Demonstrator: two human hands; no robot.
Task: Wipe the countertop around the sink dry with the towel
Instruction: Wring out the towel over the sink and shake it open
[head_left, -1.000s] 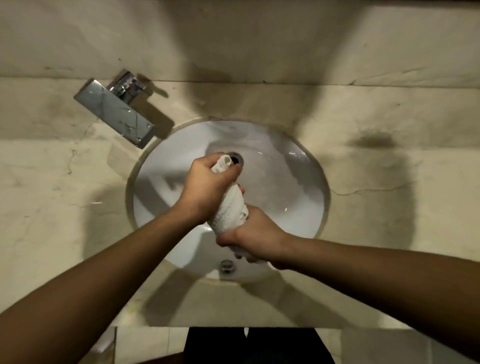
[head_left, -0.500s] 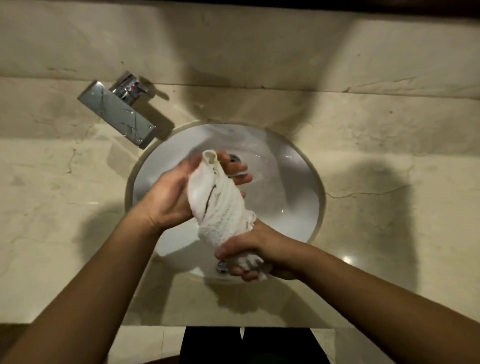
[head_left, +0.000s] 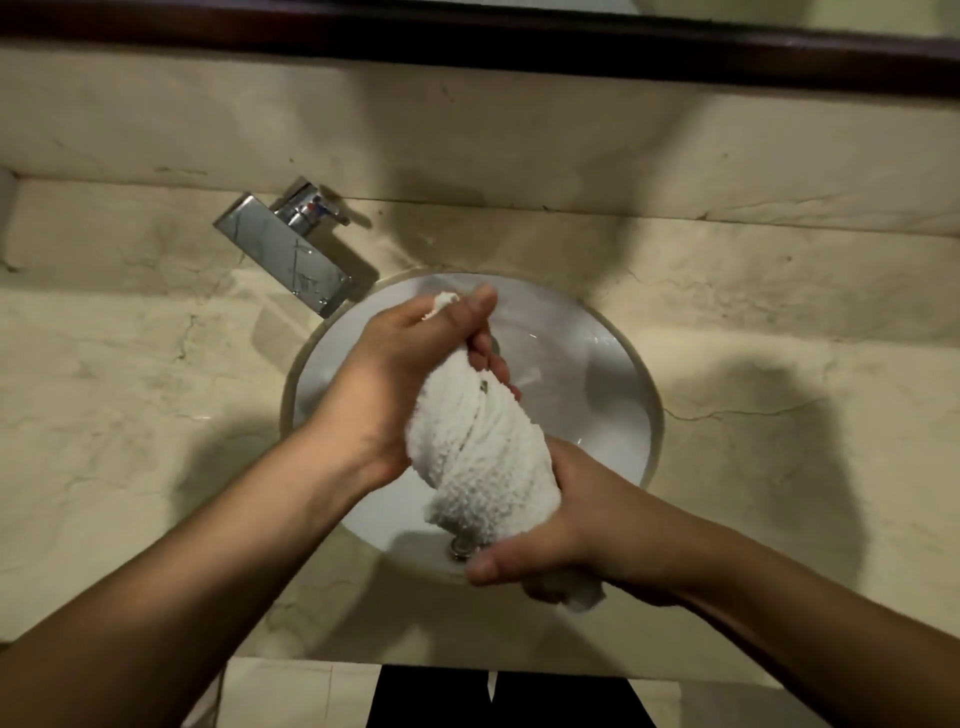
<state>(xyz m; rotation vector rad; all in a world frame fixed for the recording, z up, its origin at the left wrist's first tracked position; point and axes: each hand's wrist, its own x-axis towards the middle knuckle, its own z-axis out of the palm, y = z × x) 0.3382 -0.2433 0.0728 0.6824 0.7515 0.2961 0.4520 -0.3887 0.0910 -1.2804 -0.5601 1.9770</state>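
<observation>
A white terry towel (head_left: 480, 452) is twisted into a thick roll above the round white sink (head_left: 587, 364). My left hand (head_left: 405, 374) grips the roll's upper end, with a small tip of cloth poking out past the thumb. My right hand (head_left: 566, 535) clasps the lower end near the sink's front rim, and a bit of towel sticks out below its fingers. The beige marble countertop (head_left: 130, 415) surrounds the sink on all sides. Most of the drain is hidden behind the towel and hands.
A chrome faucet (head_left: 285, 254) with a flat rectangular spout stands at the sink's back left, angled over the rim. A marble backsplash (head_left: 519, 145) rises behind, topped by a dark wooden frame (head_left: 519, 47). The counter's front edge (head_left: 311, 657) lies close to my body.
The left hand closed back around the towel's upper end after opening half a second ago. The twisted roll looks thicker and both hands sit higher over the basin. The view tilted up.
</observation>
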